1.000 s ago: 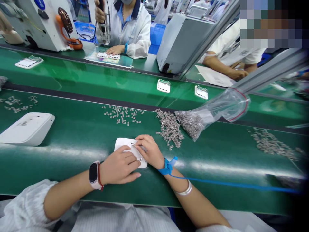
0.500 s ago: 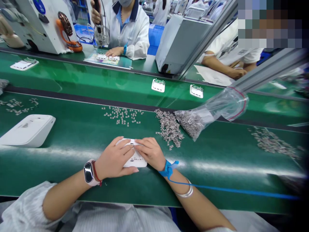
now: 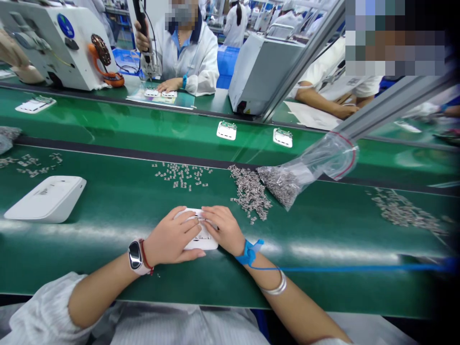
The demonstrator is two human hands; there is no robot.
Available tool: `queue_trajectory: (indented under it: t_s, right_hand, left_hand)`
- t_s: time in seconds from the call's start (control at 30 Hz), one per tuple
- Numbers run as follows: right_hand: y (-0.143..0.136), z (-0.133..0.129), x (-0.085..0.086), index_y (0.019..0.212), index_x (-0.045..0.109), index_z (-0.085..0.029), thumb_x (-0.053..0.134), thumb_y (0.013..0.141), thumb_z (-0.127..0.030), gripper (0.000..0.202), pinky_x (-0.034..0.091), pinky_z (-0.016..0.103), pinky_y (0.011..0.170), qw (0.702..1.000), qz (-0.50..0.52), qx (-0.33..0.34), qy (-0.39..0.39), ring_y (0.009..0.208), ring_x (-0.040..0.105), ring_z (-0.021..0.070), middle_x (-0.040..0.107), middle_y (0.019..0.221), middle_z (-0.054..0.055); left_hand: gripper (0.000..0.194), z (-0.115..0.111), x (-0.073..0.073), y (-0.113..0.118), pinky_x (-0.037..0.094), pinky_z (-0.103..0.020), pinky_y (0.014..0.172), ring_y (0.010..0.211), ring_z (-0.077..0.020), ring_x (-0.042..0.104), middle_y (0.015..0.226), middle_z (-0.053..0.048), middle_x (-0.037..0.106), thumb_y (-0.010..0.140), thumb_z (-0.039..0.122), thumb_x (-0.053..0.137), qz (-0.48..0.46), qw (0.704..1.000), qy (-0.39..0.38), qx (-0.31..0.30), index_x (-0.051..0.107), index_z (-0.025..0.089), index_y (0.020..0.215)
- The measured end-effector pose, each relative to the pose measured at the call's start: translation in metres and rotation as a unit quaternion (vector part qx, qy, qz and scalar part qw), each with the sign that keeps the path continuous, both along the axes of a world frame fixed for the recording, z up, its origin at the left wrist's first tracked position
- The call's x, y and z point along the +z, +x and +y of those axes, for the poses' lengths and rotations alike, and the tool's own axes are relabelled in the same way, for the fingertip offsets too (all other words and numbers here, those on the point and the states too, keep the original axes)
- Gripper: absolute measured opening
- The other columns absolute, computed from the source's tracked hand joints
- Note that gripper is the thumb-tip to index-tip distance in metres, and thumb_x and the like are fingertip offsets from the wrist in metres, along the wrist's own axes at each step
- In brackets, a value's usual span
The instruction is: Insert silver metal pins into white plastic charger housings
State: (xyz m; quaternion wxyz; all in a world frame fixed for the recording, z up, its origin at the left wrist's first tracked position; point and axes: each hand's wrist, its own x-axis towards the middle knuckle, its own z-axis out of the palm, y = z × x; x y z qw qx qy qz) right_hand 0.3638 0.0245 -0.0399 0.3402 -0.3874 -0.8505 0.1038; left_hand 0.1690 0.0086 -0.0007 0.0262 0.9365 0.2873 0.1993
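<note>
Both hands are on a white plastic housing lying on the green work surface. My left hand, with a watch at its wrist, covers the housing's left side, fingers across the top and thumb along the lower edge. My right hand, a blue strap round its wrist, grips the right and upper part. The fingertips of both hands meet near the housing's middle; any small part under them is hidden. Just beyond lie scattered small metal clips and a denser pile of clips.
A clear bag of clips leans beside the pile. A larger white casing stands at the left. More clips lie at the right. White housings with green boards sit on the belt beyond. A person works across it.
The view has shifted slightly. The housings on the belt have moved a little to the left. My hands keep nearly the same hold on the white housing.
</note>
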Motion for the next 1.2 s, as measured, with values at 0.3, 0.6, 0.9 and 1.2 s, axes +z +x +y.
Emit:
queue_trajectory:
  t_s: [0.3,0.6,0.9,1.2]
  right_hand:
    - [-0.007,0.004,0.001,0.109,0.056,-0.018,0.051,0.084,-0.024,0.026,0.045,0.038,0.08,0.998,0.028,-0.031,-0.051,0.087,0.058,0.0202,0.066,0.096,0.008]
    - [0.016,0.005,0.009,0.117,0.051,-0.02,0.054,0.083,-0.027,0.035,0.046,0.038,0.084,0.993,0.051,-0.07,-0.085,0.095,0.057,0.0199,0.064,0.102,0.007]
    - [0.068,0.021,0.003,0.109,0.057,-0.019,0.052,0.083,-0.032,0.029,0.043,0.042,0.085,0.985,0.013,-0.17,-0.027,0.096,0.058,0.024,0.064,0.101,0.009]
    - [0.092,0.04,0.004,0.105,0.059,-0.019,0.054,0.078,-0.015,0.028,0.036,0.043,0.083,0.98,-0.103,-0.146,-0.083,0.088,0.056,0.023,0.066,0.087,0.006]
  left_hand:
    - [0.034,0.001,-0.007,0.004,0.035,-0.04,0.093,0.089,-0.0199,0.057,0.086,-0.007,0.065,0.089,0.041,0.039,-0.003,0.997,0.006,-0.074,0.058,0.014,0.094]
    - [0.02,-0.024,-0.003,-0.016,0.035,-0.04,0.091,0.088,-0.0182,0.06,0.093,-0.005,0.066,0.087,0.027,0.042,-0.039,0.992,-0.002,0.117,0.058,0.018,0.096]
    - [0.024,-0.025,-0.002,-0.127,0.037,-0.047,0.085,0.09,-0.0287,0.061,0.102,-0.011,0.065,0.082,0.031,0.051,0.046,0.903,0.128,0.407,0.056,0.016,0.101]
    - [0.018,0.004,0.003,-0.027,0.035,-0.041,0.094,0.103,-0.0216,0.054,0.109,-0.007,0.061,0.082,0.024,0.051,-0.011,0.991,0.055,0.12,0.058,0.019,0.098]
